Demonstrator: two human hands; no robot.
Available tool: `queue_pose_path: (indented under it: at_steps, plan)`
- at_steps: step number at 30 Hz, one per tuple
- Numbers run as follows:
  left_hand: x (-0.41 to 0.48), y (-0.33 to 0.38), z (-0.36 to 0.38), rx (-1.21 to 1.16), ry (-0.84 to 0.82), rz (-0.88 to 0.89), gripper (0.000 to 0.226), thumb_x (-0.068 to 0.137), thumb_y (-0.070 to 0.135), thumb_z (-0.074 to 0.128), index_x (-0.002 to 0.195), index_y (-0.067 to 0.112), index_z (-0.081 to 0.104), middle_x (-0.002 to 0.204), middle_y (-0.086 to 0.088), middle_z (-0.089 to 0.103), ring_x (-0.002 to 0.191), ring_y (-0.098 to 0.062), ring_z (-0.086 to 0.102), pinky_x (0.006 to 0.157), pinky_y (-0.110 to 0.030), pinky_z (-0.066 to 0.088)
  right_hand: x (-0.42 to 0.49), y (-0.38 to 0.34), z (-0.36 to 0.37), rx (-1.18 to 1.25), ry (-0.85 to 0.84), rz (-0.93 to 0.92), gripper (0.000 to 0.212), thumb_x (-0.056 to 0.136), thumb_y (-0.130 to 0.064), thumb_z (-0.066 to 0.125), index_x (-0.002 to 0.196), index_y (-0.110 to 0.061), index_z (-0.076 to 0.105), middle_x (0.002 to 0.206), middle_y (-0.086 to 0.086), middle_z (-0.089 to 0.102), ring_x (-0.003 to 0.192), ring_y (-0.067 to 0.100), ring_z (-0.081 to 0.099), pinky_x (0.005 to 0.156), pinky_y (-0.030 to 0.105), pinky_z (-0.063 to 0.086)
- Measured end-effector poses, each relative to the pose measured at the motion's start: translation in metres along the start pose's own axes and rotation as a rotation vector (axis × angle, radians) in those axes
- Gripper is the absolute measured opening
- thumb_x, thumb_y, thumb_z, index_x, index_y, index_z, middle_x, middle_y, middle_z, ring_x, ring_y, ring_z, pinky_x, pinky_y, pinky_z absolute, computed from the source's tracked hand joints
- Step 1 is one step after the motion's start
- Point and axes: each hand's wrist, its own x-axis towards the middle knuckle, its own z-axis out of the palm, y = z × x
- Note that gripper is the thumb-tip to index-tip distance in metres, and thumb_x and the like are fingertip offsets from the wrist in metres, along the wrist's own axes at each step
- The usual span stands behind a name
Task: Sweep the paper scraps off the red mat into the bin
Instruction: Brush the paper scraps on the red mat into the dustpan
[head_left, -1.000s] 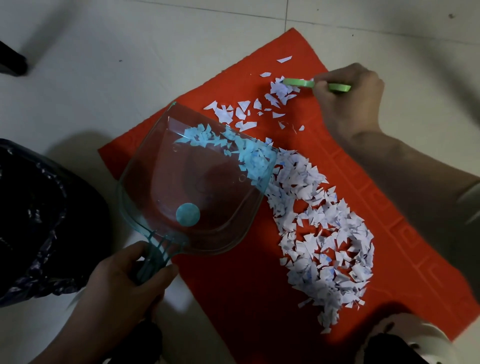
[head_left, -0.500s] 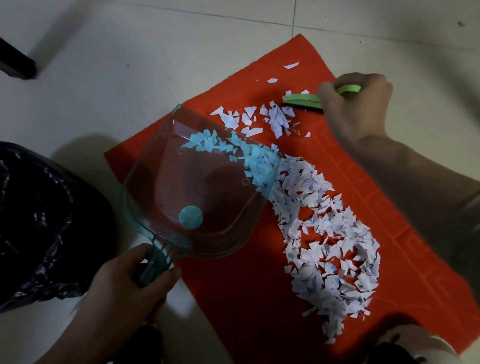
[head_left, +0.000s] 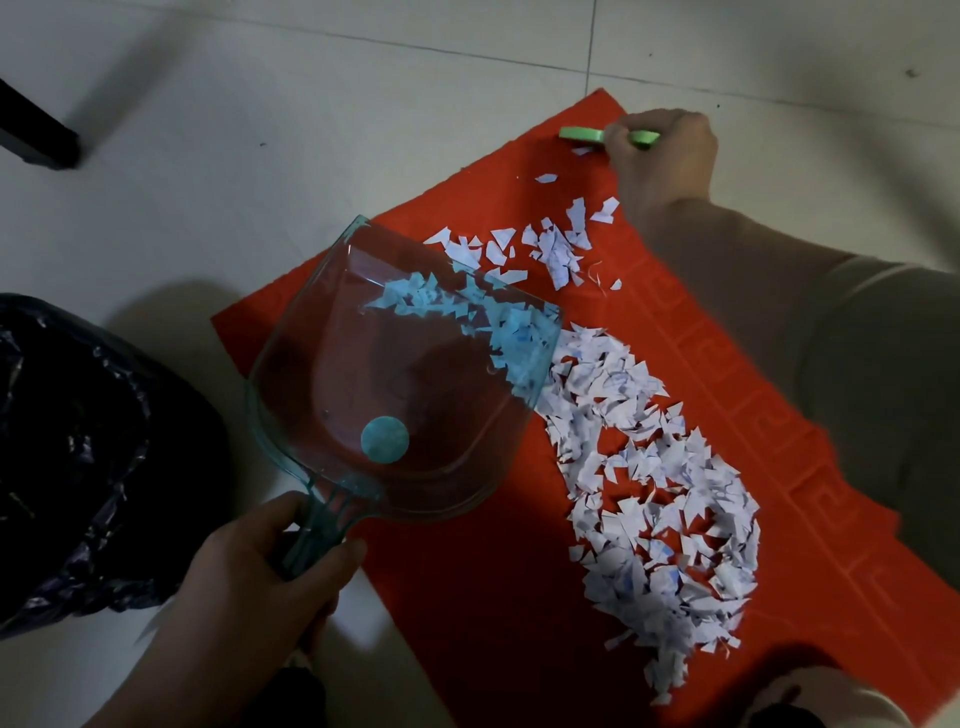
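Observation:
A red mat (head_left: 467, 613) lies on the tiled floor, strewn with white paper scraps (head_left: 654, 499) in a long curved heap. My left hand (head_left: 260, 577) grips the handle of a clear teal dustpan (head_left: 395, 395), whose front lip rests on the mat with scraps showing through it. My right hand (head_left: 665, 161) holds a small green brush (head_left: 584, 135) at the mat's far corner, beside two stray scraps. A smaller scatter of scraps (head_left: 550, 249) lies between brush and dustpan. The bin, lined with a black bag (head_left: 78, 457), stands at the left.
A dark furniture leg (head_left: 36, 140) stands on the floor at the far left. A pale shoe or knee (head_left: 831, 696) shows at the bottom right edge of the mat. Light floor tiles (head_left: 311, 130) surround the mat.
My right hand has carried the brush back from the small scatter to the mat's far corner. The dustpan and my left hand have stayed in place.

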Motion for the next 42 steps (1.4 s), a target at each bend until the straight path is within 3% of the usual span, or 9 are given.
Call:
queue_pose_path:
  at_steps: [7, 11, 16, 20, 24, 28, 32, 36, 42]
  plan:
    - [-0.001, -0.004, -0.004, 0.008, 0.006, -0.01, 0.023, 0.076, 0.01, 0.075, 0.063, 0.024, 0.063, 0.036, -0.012, 0.053, 0.026, -0.01, 0.039, 0.033, -0.011, 0.033, -0.021, 0.002, -0.025, 0.003, 0.069, -0.065, 0.029, 0.072, -0.032, 0.055, 0.072, -0.01, 0.074, 0.06, 0.008, 0.059, 0.053, 0.011, 0.044, 0.048, 0.024, 0.036]
    - [-0.002, -0.004, -0.005, 0.028, -0.005, -0.006, 0.02, 0.077, 0.014, 0.074, 0.067, 0.027, 0.063, 0.038, -0.013, 0.054, 0.027, -0.01, 0.041, 0.034, -0.012, 0.035, -0.03, 0.004, -0.025, 0.075, 0.079, -0.042, 0.024, 0.076, -0.029, 0.056, 0.079, -0.017, 0.076, 0.07, -0.005, 0.065, 0.059, 0.001, 0.052, 0.056, 0.008, 0.038]
    - [-0.004, -0.002, -0.002, 0.055, 0.009, -0.003, 0.02, 0.076, 0.012, 0.076, 0.064, 0.02, 0.062, 0.037, -0.014, 0.054, 0.026, -0.012, 0.041, 0.033, -0.012, 0.035, -0.027, 0.009, -0.013, 0.056, -0.01, -0.023, 0.024, 0.084, -0.02, 0.055, 0.092, -0.017, 0.077, 0.097, -0.005, 0.068, 0.087, 0.005, 0.061, 0.076, 0.02, 0.052]
    - [-0.005, -0.001, -0.001, 0.067, 0.007, -0.004, 0.017, 0.075, 0.012, 0.076, 0.067, 0.014, 0.061, 0.037, -0.013, 0.054, 0.025, -0.01, 0.041, 0.032, -0.012, 0.035, -0.035, 0.014, -0.018, 0.039, 0.014, -0.024, 0.026, 0.076, -0.028, 0.058, 0.076, -0.009, 0.076, 0.061, -0.001, 0.058, 0.052, 0.009, 0.045, 0.046, 0.017, 0.036]
    - [-0.005, -0.002, -0.003, 0.078, 0.011, -0.015, 0.022, 0.076, 0.013, 0.076, 0.062, 0.019, 0.059, 0.038, -0.013, 0.056, 0.026, -0.009, 0.043, 0.033, -0.012, 0.037, -0.044, 0.006, -0.024, 0.128, 0.079, -0.014, 0.023, 0.069, -0.031, 0.058, 0.062, -0.012, 0.068, 0.048, -0.008, 0.046, 0.046, 0.005, 0.04, 0.046, 0.02, 0.034]
    - [-0.005, -0.003, -0.003, 0.09, 0.012, -0.014, 0.027, 0.076, 0.014, 0.075, 0.059, 0.029, 0.06, 0.039, -0.013, 0.057, 0.025, -0.008, 0.043, 0.033, -0.014, 0.038, -0.036, -0.008, -0.012, 0.208, 0.05, 0.008, 0.021, 0.08, -0.026, 0.057, 0.084, -0.017, 0.076, 0.078, 0.001, 0.071, 0.073, 0.018, 0.069, 0.067, 0.035, 0.057]
    - [-0.006, -0.003, -0.003, 0.075, 0.015, -0.025, 0.024, 0.076, 0.015, 0.076, 0.061, 0.025, 0.061, 0.039, -0.013, 0.057, 0.026, -0.008, 0.044, 0.033, -0.013, 0.039, -0.016, -0.012, 0.006, 0.18, 0.003, 0.027, 0.021, 0.093, -0.022, 0.057, 0.105, -0.016, 0.073, 0.105, 0.001, 0.068, 0.084, 0.017, 0.069, 0.065, 0.019, 0.055]
    - [-0.005, -0.004, -0.004, 0.055, 0.007, -0.034, 0.018, 0.076, 0.012, 0.076, 0.066, 0.015, 0.061, 0.038, -0.014, 0.056, 0.026, -0.01, 0.043, 0.033, -0.014, 0.038, -0.008, -0.008, 0.011, 0.085, -0.104, 0.016, 0.022, 0.095, -0.025, 0.057, 0.108, -0.017, 0.072, 0.111, 0.002, 0.068, 0.09, 0.015, 0.068, 0.073, 0.022, 0.055]
    - [-0.004, -0.004, -0.008, 0.042, 0.022, -0.031, 0.02, 0.075, 0.012, 0.076, 0.064, 0.015, 0.06, 0.038, -0.014, 0.056, 0.026, -0.012, 0.044, 0.033, -0.014, 0.038, -0.031, -0.005, -0.01, 0.056, 0.022, -0.112, 0.023, 0.074, -0.032, 0.056, 0.071, -0.018, 0.073, 0.053, -0.008, 0.056, 0.044, 0.005, 0.04, 0.044, 0.017, 0.034]
